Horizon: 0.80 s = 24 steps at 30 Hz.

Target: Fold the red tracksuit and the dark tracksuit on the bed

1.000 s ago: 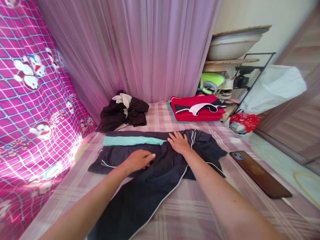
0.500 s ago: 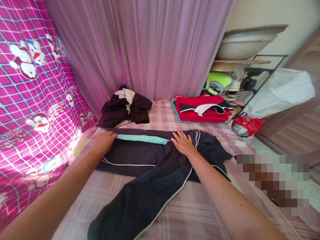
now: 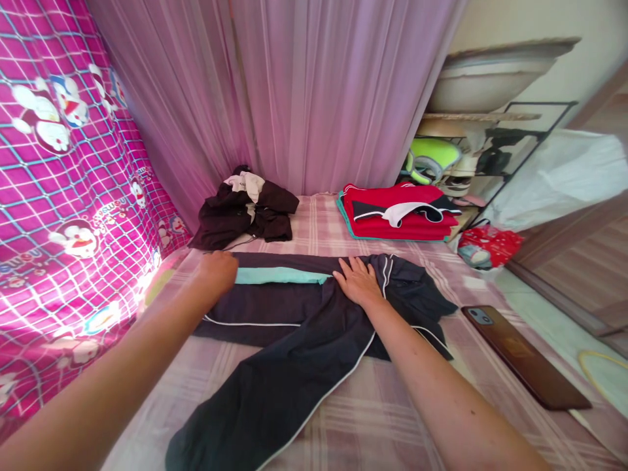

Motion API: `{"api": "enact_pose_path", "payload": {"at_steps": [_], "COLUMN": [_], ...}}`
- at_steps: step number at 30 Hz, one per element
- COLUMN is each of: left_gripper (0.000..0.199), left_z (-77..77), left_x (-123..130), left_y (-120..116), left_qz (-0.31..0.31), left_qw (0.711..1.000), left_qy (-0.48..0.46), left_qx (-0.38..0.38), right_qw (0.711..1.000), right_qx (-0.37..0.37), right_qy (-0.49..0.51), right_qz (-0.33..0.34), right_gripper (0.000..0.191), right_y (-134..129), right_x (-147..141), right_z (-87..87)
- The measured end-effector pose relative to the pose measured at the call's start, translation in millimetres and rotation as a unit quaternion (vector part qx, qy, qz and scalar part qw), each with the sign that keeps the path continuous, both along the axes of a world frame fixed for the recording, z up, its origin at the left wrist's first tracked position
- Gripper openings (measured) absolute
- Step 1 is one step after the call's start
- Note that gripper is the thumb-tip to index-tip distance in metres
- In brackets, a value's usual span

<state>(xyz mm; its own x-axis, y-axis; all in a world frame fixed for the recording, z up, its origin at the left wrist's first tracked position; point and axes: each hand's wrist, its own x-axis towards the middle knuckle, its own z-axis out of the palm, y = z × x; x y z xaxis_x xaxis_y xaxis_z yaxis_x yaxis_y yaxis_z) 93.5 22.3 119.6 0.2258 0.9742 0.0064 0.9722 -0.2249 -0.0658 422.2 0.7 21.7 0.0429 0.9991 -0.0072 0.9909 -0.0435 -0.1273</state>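
A dark garment with white piping lies partly folded on the checked bed cover, one sleeve stretched toward the lower left. A turquoise strip shows along its upper part. At the left end of that strip is my left hand, its fingers curled and blurred; whatever they hold is hidden. My right hand rests flat with spread fingers on the cloth, beside the strip's right end.
Behind lie a rumpled dark garment pile and a folded red stack. A phone with a cable lies at right. Beyond stand a rack and a red bag. Pink netted fabric hangs at left.
My left hand has gone from lying flatter on the cloth to curled, a little to the right. More of the turquoise strip's width shows. My right hand has barely moved.
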Motion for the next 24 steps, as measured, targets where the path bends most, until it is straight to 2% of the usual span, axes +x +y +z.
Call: {"api": "enact_pose_path", "payload": {"at_steps": [3, 6, 8, 10, 12, 14, 18, 24], "left_gripper": [0.033, 0.046, 0.05, 0.056, 0.059, 0.061, 0.063, 0.068], "left_z": [-1.9, -19.8, -37.6, -55.7, -69.5, -76.3, -74.6, -72.9], "left_x": [73.2, 147.9, 177.7, 187.0, 180.3, 164.4, 117.2, 28.0], "left_y": [12.3, 22.4, 25.9, 26.7, 25.7, 24.2, 24.9, 29.2], "left_qz": [-0.048, -0.108, -0.115, -0.087, -0.053, -0.02, 0.056, 0.161], "left_qw": [0.998, 0.989, 0.984, 0.984, 0.985, 0.986, 0.989, 0.983], "left_qy": [-0.027, -0.078, -0.104, -0.119, -0.125, -0.121, -0.09, -0.062], "left_qx": [-0.02, -0.062, -0.084, -0.097, -0.107, -0.11, -0.099, -0.058], "right_qw": [1.0, 1.0, 1.0, 1.0, 1.0, 1.0, 1.0, 1.0], "right_qx": [-0.005, -0.007, -0.007, -0.008, -0.006, -0.002, 0.005, 0.002], "right_qy": [0.001, 0.001, -0.001, -0.005, -0.011, -0.016, -0.019, -0.018], "right_qz": [0.001, 0.004, 0.004, 0.005, 0.006, 0.007, 0.007, 0.008], "right_gripper": [0.066, 0.069, 0.069, 0.068, 0.068, 0.068, 0.067, 0.065], "right_y": [-0.8, -1.2, -1.1, -0.8, -0.3, 0.2, 0.0, -0.7], "right_x": [-0.2, 0.5, 0.8, 1.1, 1.4, 1.7, 2.0, 0.4], "right_z": [1.5, 1.6, 0.9, -0.3, -2.0, -3.7, -4.9, -2.5]}}
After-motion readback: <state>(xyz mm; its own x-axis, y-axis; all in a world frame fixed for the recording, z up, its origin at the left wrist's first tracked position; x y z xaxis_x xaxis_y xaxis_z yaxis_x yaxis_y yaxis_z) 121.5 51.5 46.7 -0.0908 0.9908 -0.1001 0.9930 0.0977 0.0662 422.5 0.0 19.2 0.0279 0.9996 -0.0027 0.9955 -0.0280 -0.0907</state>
